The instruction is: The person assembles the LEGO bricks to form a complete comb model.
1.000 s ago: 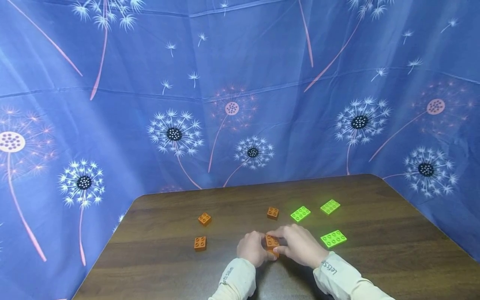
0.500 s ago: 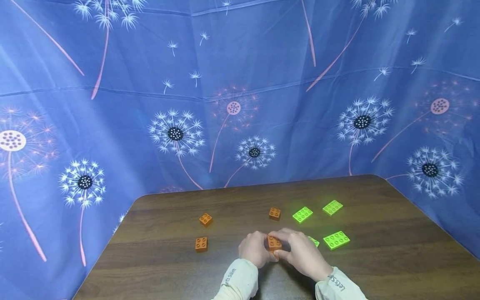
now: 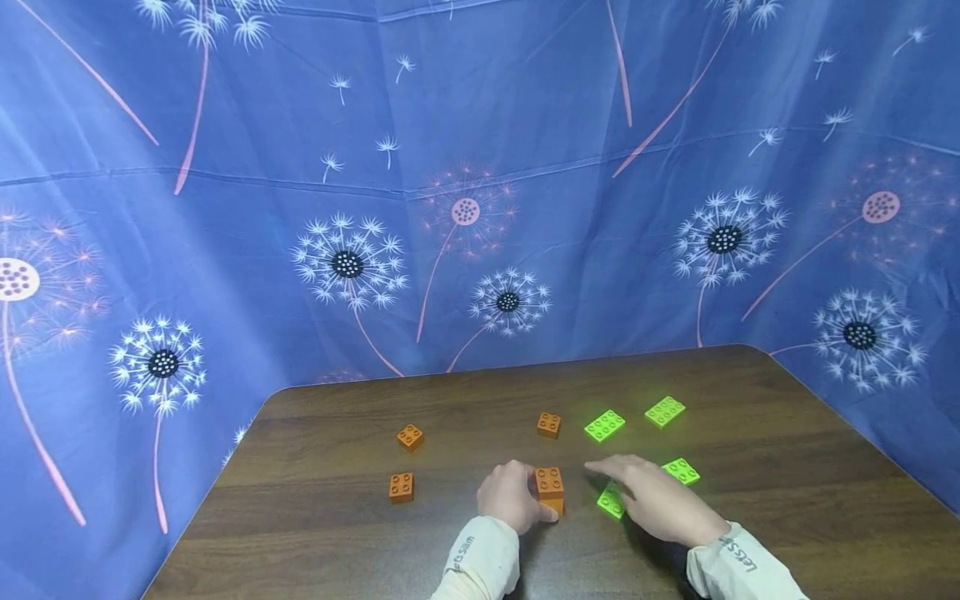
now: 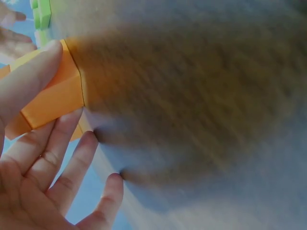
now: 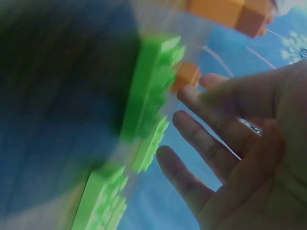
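Observation:
At the front middle of the table, an orange toy brick stands on another in a two-high stack. My left hand grips it from the left, thumb across the near side. The left wrist view shows the thumb on the lower orange brick and fingers behind it, fingertips at the tabletop. To the right, my right hand hovers with loosely extended fingers, holding nothing. Beneath it lies a bright green eight-stud brick, partly hidden by the hand; in the right wrist view this green brick sits beside the fingertips.
Two single orange bricks, one farther back and one nearer, lie at the left. Behind the stack is another orange brick. More green bricks lie at the right. A blue dandelion-print cloth hangs behind the wooden table.
My right hand has let go of the orange stack and moved right, over a green brick. My left hand still grips the stack in the same spot.

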Tool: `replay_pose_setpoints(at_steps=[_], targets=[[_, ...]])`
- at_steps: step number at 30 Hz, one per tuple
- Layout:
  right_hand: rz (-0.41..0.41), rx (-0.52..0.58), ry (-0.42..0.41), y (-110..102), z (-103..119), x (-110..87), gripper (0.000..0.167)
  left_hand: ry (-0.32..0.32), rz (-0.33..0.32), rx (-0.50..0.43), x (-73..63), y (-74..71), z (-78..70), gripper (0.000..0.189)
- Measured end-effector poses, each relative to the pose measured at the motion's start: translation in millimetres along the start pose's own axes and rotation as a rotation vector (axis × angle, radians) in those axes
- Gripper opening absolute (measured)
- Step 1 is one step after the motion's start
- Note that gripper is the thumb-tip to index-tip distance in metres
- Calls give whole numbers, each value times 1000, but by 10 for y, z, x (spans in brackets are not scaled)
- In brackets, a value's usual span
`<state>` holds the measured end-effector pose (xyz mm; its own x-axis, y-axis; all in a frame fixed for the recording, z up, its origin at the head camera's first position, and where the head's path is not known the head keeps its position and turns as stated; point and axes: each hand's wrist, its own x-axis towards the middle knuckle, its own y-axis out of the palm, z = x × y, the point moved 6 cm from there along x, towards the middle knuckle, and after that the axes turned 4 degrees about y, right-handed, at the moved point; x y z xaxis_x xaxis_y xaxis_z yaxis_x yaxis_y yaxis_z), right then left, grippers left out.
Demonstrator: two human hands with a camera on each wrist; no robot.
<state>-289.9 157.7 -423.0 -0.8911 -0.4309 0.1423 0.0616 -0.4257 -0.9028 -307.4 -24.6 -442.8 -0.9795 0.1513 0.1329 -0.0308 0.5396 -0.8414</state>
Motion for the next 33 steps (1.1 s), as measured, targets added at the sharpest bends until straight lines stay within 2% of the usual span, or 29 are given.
replay_pose_setpoints(at_steps=[3, 6, 9, 16, 20, 26, 33], targets=[[22, -91, -60, 18, -71, -35, 56, -7, 4, -3, 3, -3, -2, 46], [32, -123, -86, 41, -120, -51, 48, -6, 3, -4, 3, -12, -10, 45], [14, -118, -87, 42, -140, -48, 39, 0, -2, -6, 2, -15, -14, 43], [-7, -86, -56, 9, -91, -9, 39, 3, -5, -10, -6, -9, -12, 42], [-47, -59, -50, -75, -10, 11, 40, 5, -1, -8, -6, -13, -10, 43], [-124, -66, -159, -257, 204, 51, 39, 12, -3, -11, -4, -22, -16, 40], [-88, -64, -208, -314, 398, 138, 40, 24, -1, -6, -5, -3, -16, 37]])
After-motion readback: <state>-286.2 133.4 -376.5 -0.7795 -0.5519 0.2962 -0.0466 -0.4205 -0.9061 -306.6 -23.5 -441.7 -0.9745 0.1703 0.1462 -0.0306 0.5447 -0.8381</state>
